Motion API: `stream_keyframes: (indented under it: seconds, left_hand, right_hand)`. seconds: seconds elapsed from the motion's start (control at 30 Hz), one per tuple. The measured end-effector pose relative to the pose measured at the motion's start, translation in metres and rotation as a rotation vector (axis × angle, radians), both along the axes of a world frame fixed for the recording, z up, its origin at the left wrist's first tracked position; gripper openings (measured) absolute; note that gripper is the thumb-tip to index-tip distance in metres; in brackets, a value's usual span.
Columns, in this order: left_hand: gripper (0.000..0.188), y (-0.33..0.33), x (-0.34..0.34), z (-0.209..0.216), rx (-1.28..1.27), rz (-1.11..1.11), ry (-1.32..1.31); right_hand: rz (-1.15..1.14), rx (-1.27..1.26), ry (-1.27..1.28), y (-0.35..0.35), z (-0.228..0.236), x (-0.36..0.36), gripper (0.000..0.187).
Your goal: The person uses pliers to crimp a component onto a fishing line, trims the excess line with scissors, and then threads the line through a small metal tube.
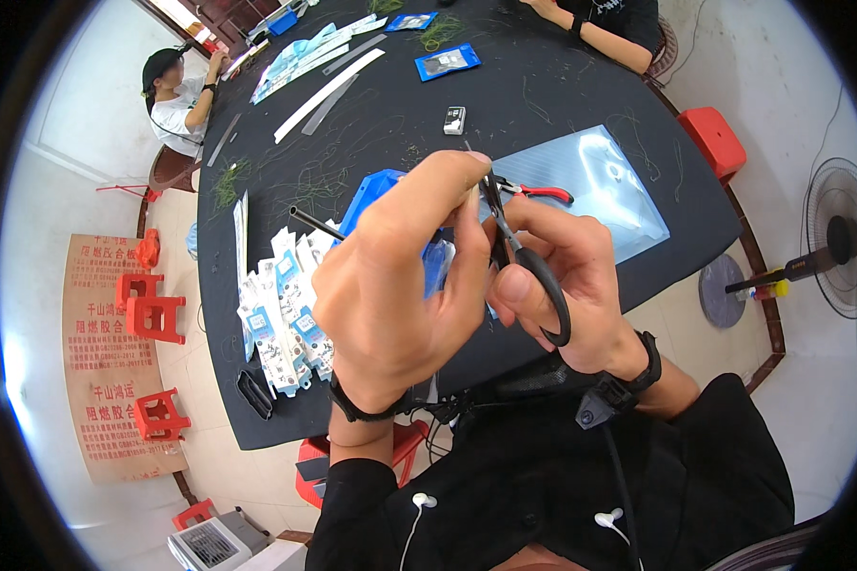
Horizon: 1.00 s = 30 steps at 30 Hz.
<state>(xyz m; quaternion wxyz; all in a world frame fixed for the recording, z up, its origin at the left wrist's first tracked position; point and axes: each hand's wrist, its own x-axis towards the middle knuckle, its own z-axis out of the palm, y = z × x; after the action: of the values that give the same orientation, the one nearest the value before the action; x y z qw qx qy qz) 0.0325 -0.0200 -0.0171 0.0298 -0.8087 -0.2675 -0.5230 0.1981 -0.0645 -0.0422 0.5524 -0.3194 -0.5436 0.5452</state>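
Black scissors point(518, 250) in right hand point(583, 246), thumb and fingers closed round handles, blades just beside fingertips of left hand point(390, 271). Left thumb and forefinger pressed together; whether anything pinched, cannot tell. Scissors likely light, stiff, smooth; best held by loops, skin clear of blades. Beyond right hand: red-handled pliers point(548, 193), clear plastic sheet point(628, 214). Left of left hand: white-and-blue packaging point(284, 328).

On the right, a standing fan point(840, 235) and a red stool point(712, 145) stood near a pale wall point(767, 81). Left, more red stools point(157, 305) stood beside a brown printed board point(114, 373).
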Motion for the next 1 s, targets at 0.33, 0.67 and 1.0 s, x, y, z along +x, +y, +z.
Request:
stream_keyframes:
  seconds: [0.33,0.67,1.0]
  left_hand:
    - [0.048,-0.001,0.001,-0.002,0.021,0.002,0.018]
    - [0.047,-0.001,0.002,-0.003,0.022,0.0,0.025]
    - [0.049,-0.003,0.002,-0.002,0.045,0.015,0.038]
  right_hand:
    - [-0.041,0.031,-0.013,0.0,-0.001,-0.002,0.036]
    - [-0.087,0.069,-0.021,0.0,-0.007,-0.005,0.035]
    - [-0.099,0.073,-0.008,0.002,-0.009,-0.007,0.035]
